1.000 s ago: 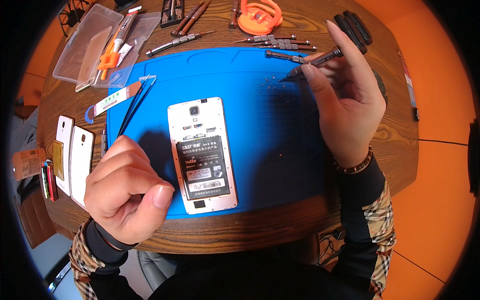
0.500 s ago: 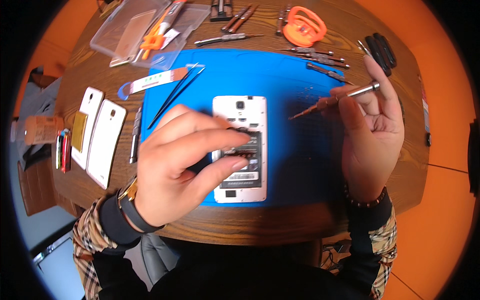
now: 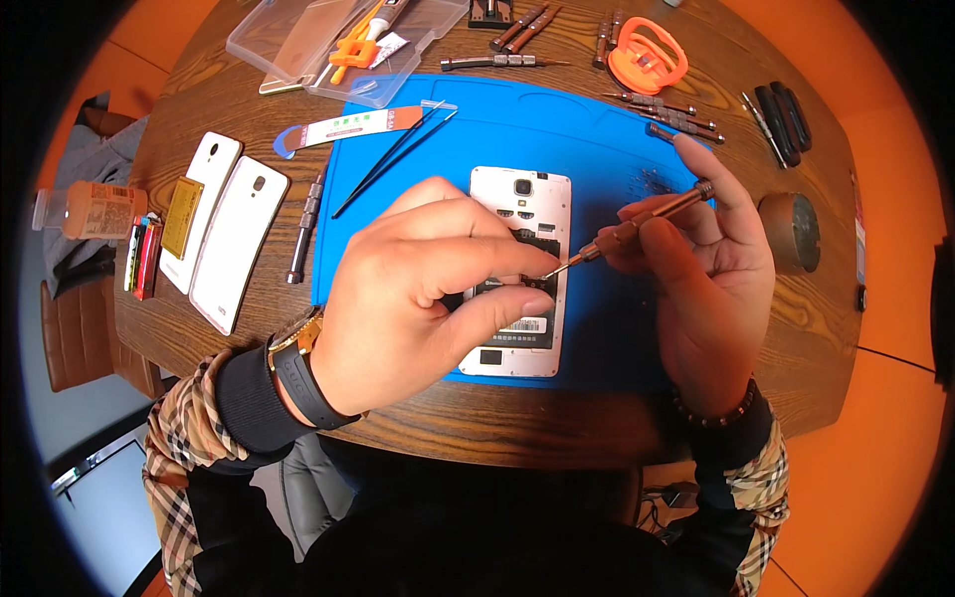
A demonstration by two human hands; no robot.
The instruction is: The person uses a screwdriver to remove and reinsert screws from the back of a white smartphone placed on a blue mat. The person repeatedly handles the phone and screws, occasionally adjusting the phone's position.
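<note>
A white-framed phone (image 3: 485,185) with its back off and black battery exposed lies on the blue mat (image 3: 607,139). Above it, my left hand (image 3: 418,279) pinches a small dark part (image 3: 538,282) between thumb and index finger; its exact kind is too small to tell. My right hand (image 3: 721,254) grips a bronze-coloured precision screwdriver (image 3: 625,235), slanted down to the left. The screwdriver's tip reaches the small part beside my left fingertips; whether it touches is unclear. My left fingers hide much of the battery.
Black tweezers (image 3: 391,164) rest on the mat's left side, with a white back cover (image 3: 240,244) beyond its edge. Small screws (image 3: 652,183) dot the mat's right. An orange suction cup (image 3: 647,58) and several screwdrivers lie at the back. A round tin (image 3: 789,234) stands at right.
My right hand has brought the screwdriver leftward, so its tip is now at the small part in my left fingers. The view has shifted; the phone and tools appear further right and higher.
</note>
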